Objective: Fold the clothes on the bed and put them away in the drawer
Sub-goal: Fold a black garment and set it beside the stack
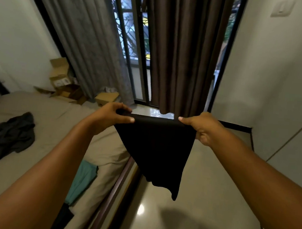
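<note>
Garment point(154, 148), black, hangs in mid-air between two outstretched arms, its top edge stretched level from side to side. Left grip point(113, 118) pinches one upper corner between thumb and curled fingers; right grip point(198, 127) clenches the other, the two well apart. The long axis drops down from that edge, tapering to a point above the floor point(203, 193), just beside the rim of the bed point(57, 116). The bed lies to the left, nearer the left grip, so laying the garment flat for folding would likely call for a swing leftward. A dark pile point(7, 137) and a teal piece point(83, 179) lie on the bed. No drawer is in view.
</note>
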### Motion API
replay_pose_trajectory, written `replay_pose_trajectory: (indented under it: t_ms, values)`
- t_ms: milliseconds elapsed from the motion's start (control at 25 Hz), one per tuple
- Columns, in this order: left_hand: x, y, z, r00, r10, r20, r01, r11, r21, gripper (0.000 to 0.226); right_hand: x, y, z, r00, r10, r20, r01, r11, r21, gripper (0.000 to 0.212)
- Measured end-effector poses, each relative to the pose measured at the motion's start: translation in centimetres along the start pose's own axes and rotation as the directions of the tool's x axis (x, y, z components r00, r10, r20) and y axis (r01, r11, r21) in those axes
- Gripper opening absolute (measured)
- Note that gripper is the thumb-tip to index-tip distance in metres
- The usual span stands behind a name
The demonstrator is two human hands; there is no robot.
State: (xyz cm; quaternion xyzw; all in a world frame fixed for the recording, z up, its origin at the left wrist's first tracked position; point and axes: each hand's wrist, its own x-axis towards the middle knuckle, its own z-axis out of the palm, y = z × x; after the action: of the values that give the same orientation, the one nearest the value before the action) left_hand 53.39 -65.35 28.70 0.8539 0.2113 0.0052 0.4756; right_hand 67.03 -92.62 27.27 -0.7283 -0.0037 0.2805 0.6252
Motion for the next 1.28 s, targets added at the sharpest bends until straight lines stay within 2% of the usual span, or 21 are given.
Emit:
replay_pose_trajectory:
  t_ms: [40,80,120,160,200,240,280,320,360,440,520,560,600,680,760,840,920,1000,1040,1160,1280]
  values:
    - [-0.2,0.4,0.2,0.999,-0.013,0.038,0.01,0.997,0.081,0.042,0.3,-0.4,-0.5,0.998,0.003,0.067,-0.002,1.0,-0.01,0.061]
    - [-0.3,0.8,0.5,0.997,-0.024,0.069,0.01,0.979,0.201,0.048,0.5,-1.0,-1.0,0.985,0.004,0.174,0.001,1.0,-0.028,0.084]
    - [-0.3,1.0,0.7,0.996,-0.025,0.081,-0.003,0.944,0.33,0.048,1.0,-1.5,-1.4,0.961,0.01,0.276,0.014,0.996,-0.086,0.1]
    - [0.0,1.0,0.8,0.997,-0.011,0.073,-0.022,0.898,0.439,0.044,1.6,-2.0,-1.5,0.933,0.016,0.36,0.063,0.976,-0.206,0.099]
    - [0.2,0.9,0.8,0.998,0.008,0.059,-0.038,0.852,0.522,0.037,2.1,-2.6,-1.3,0.905,0.012,0.426,0.166,0.91,-0.379,0.084]
    - [0.5,0.8,0.7,0.998,0.027,0.052,-0.052,0.813,0.579,0.03,2.9,-3.0,-0.8,0.899,0.005,0.438,0.269,0.784,-0.56,0.065]
    - [0.8,0.5,0.4,0.998,0.038,0.041,-0.056,0.78,0.623,0.026,4.2,-3.2,0.1,0.904,-0.022,0.428,0.35,0.613,-0.708,0.049]
    - [1.1,0.2,-0.1,0.999,0.04,0.034,-0.053,0.751,0.659,0.026,5.3,-3.6,1.5,0.91,-0.055,0.412,0.396,0.411,-0.821,0.044]
    - [1.5,-0.4,-0.7,0.999,0.041,0.03,-0.05,0.724,0.688,0.028,6.6,-3.9,3.1,0.928,-0.082,0.364,0.373,0.239,-0.896,0.048]
    - [2.2,-1.8,-2.5,0.999,0.034,0.031,-0.046,0.698,0.714,0.032,8.4,-4.2,6.5,0.933,-0.208,0.294,0.309,0.042,-0.95,0.048]
    - [3.2,-3.6,-5.1,1.0,-0.017,0.021,-0.001,0.744,0.668,0.03,10.4,-4.3,9.5,0.825,-0.346,0.446,0.442,-0.097,-0.892,0.038]
    - [4.0,-4.7,-6.7,0.999,-0.049,0.008,0.033,0.776,0.63,0.027,12.1,-4.4,11.0,0.753,-0.366,0.546,0.538,-0.134,-0.832,0.035]
    - [4.7,-5.7,-8.2,0.997,-0.077,-0.005,0.065,0.797,0.601,0.025,13.1,-4.9,12.3,0.705,-0.363,0.609,0.615,-0.114,-0.78,0.033]
    - [6.5,-8.1,-11.8,0.996,-0.073,-0.054,0.09,0.798,0.595,0.024,16.5,-5.9,15.6,0.64,-0.352,0.683,0.727,-0.01,-0.686,0.028]
    - [8.7,-10.3,-16.0,0.987,-0.053,-0.149,0.134,0.785,0.606,0.025,20.3,-8.2,20.7,0.571,-0.299,0.765,0.808,0.038,-0.588,0.019]
    - [10.5,-12.1,-20.4,0.965,-0.054,-0.256,0.2,0.785,0.587,0.025,23.6,-11.1,25.8,0.518,-0.226,0.825,0.85,0.029,-0.526,0.017]
    - [11.7,-13.1,-25.0,0.937,-0.045,-0.346,0.241,0.801,0.548,0.023,26.5,-14.4,30.7,0.495,-0.219,0.841,0.865,0.038,-0.5,0.023]
    - [12.0,-13.5,-29.2,0.898,0.004,-0.439,0.245,0.825,0.509,0.019,28.3,-17.5,34.6,0.459,-0.288,0.84,0.886,0.085,-0.455,0.021]
    - [12.0,-13.5,-31.1,0.864,0.043,-0.502,0.248,0.831,0.498,0.019,28.7,-18.8,36.4,0.416,-0.349,0.84,0.906,0.085,-0.414,0.018]
    - [11.2,-12.5,-34.0,0.767,0.123,-0.63,0.27,0.828,0.491,0.021,28.6,-20.5,39.1,0.246,-0.514,0.822,0.947,-0.053,-0.317,0.011]
    - [9.3,-12.8,-32.1,0.739,0.203,-0.642,0.267,0.787,0.556,0.022,28.5,-18.0,39.1,0.119,-0.583,0.804,0.922,-0.235,-0.307,0.011]
